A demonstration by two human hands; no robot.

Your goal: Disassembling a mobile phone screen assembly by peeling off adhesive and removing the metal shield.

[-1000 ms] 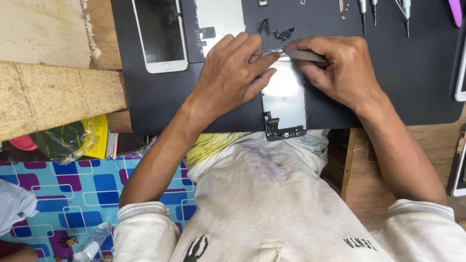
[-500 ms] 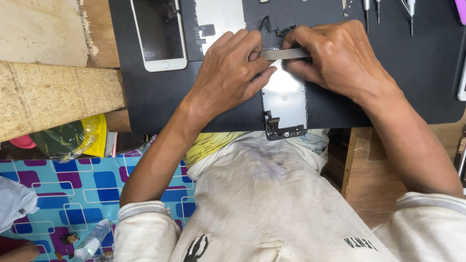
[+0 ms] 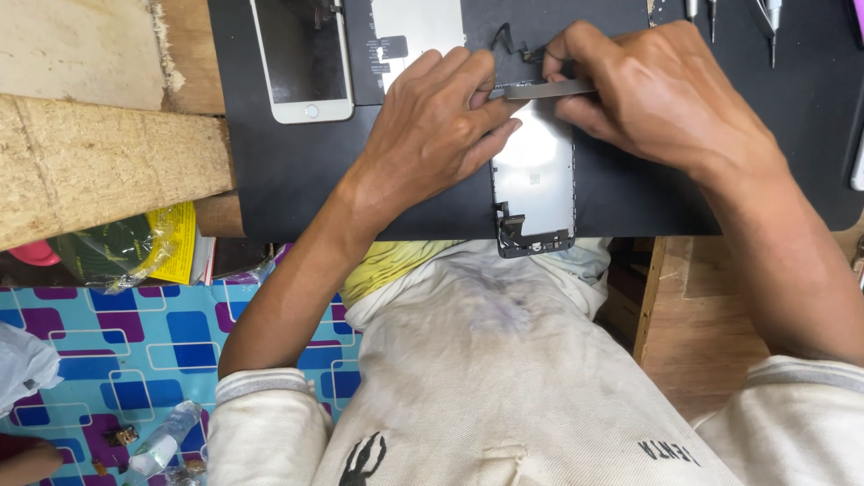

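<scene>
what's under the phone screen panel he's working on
The screen panel lies on a black work mat, its lower end overhanging the edge above the lap. The left hand and right hand cover its top, so that part is hidden.

1. The black mat covering the surface is seen as matt and smooth, rubber-like.
2. The thin flat tool, pinched in the grip of the right hand, is noted as bare grey metal with a dull sheen.
3. The phone display panel under the left hand shows a pale, smooth metal backing inside a black frame.
4. The white phone is recorded with a glossy glass face and white bezel.
5. The wooden boards appear rough, raw and fibrous.
6. The trousers are woven cloth, matt, off-white, stained.
7. The floor covering looks smooth and slightly glossy.
8. A crinkled plastic bag is seen as shiny.
</scene>
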